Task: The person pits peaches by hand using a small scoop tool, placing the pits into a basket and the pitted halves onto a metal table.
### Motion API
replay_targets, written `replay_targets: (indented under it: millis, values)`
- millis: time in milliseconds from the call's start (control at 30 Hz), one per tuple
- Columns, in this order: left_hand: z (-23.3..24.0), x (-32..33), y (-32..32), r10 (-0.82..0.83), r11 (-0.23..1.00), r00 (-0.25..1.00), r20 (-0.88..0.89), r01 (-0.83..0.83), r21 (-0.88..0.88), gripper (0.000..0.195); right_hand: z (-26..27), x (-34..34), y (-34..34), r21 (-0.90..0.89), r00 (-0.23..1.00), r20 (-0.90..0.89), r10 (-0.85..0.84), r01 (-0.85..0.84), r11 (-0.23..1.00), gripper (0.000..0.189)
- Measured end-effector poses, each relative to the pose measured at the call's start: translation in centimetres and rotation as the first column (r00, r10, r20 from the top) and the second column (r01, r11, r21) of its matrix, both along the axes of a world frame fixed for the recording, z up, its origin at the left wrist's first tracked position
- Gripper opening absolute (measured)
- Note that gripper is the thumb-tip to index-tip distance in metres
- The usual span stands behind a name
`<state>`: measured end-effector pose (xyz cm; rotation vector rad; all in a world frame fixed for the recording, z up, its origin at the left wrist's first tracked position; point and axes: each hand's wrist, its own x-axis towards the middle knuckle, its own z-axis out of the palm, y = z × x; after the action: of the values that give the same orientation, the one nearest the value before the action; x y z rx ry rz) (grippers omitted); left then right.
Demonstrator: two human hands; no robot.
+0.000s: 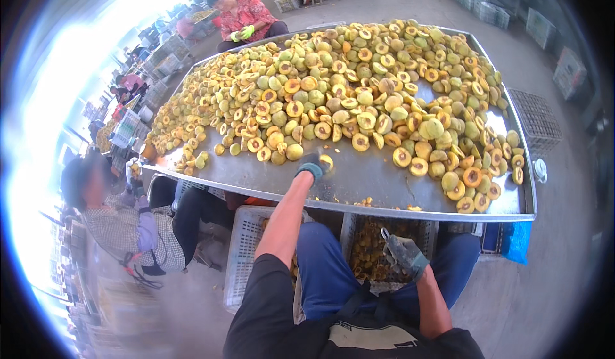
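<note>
Over the near part of the metal table (288, 179), my gloved left hand (311, 163) grips a halved yellow stone fruit (326, 162), slightly blurred. Its fingers are partly hidden. A large heap of halved fruit (312, 97), looking like peaches, spreads across the table beyond that hand; many halves show brown centres. Lower down, above my lap, my gloved right hand (404, 254) is closed around a small metal tool with a looped end (385, 233). Under it, between my knees, a plastic crate (348, 231) contains brownish fruit scraps (370, 248).
A raised metal rim (336, 207) edges the table. Another white crate (240, 258) stands left of my leg. One co-worker (139, 224) sits at the left, another (247, 20) at the far side. At the right are a grey crate (535, 116) and blue plastic bag (516, 241).
</note>
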<state>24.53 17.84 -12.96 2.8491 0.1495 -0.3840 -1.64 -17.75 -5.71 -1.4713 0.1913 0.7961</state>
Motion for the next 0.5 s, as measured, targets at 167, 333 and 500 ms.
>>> replay_targets:
  millis: [167,333,500]
  values:
    - [-1.8,-1.2,-3.1,-0.111,0.994,0.985,0.134,0.113,-0.005,0.046,0.2,0.1,0.5,-0.019,1.0,0.006,0.016,-0.016,1.0,0.044]
    - [3.5,-7.3,-6.3,0.268,0.352,0.963,-0.017,-0.115,-0.929,0.034,0.6,-0.3,0.7,-0.016,0.989,0.142,-0.034,0.037,0.999,0.041]
    - [7.1,-16.0,-10.5,0.182,-0.629,0.945,-0.272,-0.101,-0.771,0.039,5.0,-0.4,2.3,0.086,0.976,0.217,-0.032,0.013,0.996,0.035]
